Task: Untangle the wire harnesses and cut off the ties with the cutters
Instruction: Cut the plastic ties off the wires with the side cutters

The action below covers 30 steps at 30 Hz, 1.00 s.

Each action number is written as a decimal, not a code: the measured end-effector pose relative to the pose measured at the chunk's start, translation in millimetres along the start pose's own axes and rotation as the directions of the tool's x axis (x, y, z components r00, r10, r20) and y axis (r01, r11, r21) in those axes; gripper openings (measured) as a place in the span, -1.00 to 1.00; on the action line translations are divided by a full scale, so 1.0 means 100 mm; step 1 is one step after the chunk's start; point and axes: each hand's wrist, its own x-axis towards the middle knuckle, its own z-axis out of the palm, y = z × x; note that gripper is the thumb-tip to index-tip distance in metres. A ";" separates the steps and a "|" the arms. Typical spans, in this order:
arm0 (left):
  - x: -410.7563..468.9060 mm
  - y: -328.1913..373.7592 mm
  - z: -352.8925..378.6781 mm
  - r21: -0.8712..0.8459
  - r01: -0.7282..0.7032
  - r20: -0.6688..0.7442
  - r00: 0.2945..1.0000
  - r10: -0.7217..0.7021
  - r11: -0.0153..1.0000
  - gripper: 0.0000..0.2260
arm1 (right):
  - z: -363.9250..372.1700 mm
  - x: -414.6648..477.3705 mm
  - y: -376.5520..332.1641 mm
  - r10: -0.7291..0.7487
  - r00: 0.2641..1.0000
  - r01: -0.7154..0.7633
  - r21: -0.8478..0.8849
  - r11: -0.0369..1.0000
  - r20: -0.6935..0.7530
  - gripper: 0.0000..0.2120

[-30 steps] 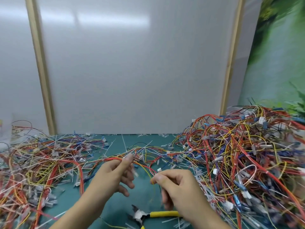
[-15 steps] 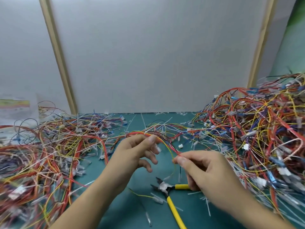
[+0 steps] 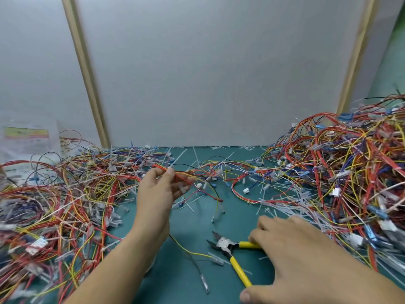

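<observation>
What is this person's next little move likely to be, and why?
Probably closing the right hand round the yellow handles of the cutters and lifting them. That hand is spread over them without a grip, they lie on the green mat, and the left hand pinches a wire bundle held up, seemingly ready for cutting.

My right hand (image 3: 306,260) covers most of the upper yellow handle of the cutters (image 3: 224,243), and the lower handle's end disappears at my thumb. I cannot tell whether my fingers close on either. Blur smears the fingertips of my left hand (image 3: 155,194) where it pinches the wire harness (image 3: 186,177), and any ties there are too small to pick out. The right pile (image 3: 350,161) runs off the right edge, and the left pile (image 3: 54,205) off the left and bottom. The label on the plastic bag (image 3: 26,137) is unreadable.
</observation>
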 end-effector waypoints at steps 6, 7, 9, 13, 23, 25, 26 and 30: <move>0.09 -0.05 -0.07 0.114 -0.072 -0.111 0.990 0.085 0.991 -0.77 | -0.05 -0.01 0.16 0.030 0.984 -0.002 0.150 0.989 -0.178 -0.45; 0.09 -0.06 -0.07 0.130 -0.080 -0.113 0.989 0.095 0.988 -0.76 | -0.08 -0.01 0.20 0.052 0.979 -0.002 0.247 0.969 -0.195 -0.48; 0.09 -0.06 -0.07 0.093 -0.080 -0.098 0.991 0.089 0.992 -0.76 | -0.10 0.01 0.27 0.092 0.974 0.033 0.529 0.848 -0.208 -0.60; 0.03 -0.04 -0.03 0.033 -0.068 0.004 0.998 0.068 0.997 -0.85 | -0.08 0.10 0.33 0.078 0.986 0.096 0.893 0.440 -0.145 -0.66; -0.23 -0.05 0.11 0.141 -0.175 0.433 0.896 0.098 0.975 -0.70 | 0.07 0.17 0.14 0.137 0.989 0.044 0.995 0.093 -0.056 -0.53; -0.24 -0.05 0.10 0.144 -0.184 0.472 0.876 0.096 0.972 -0.69 | 0.08 0.17 0.10 0.154 0.985 0.060 0.992 0.114 -0.078 -0.55; -0.24 -0.05 0.10 0.148 -0.189 0.493 0.865 0.094 0.971 -0.67 | 0.08 0.17 0.09 0.161 0.983 0.069 0.991 0.117 -0.087 -0.56; -0.25 -0.06 0.10 0.150 -0.214 0.537 0.837 0.103 0.965 -0.61 | 0.07 0.16 0.07 0.188 0.972 0.108 0.981 0.163 -0.139 -0.55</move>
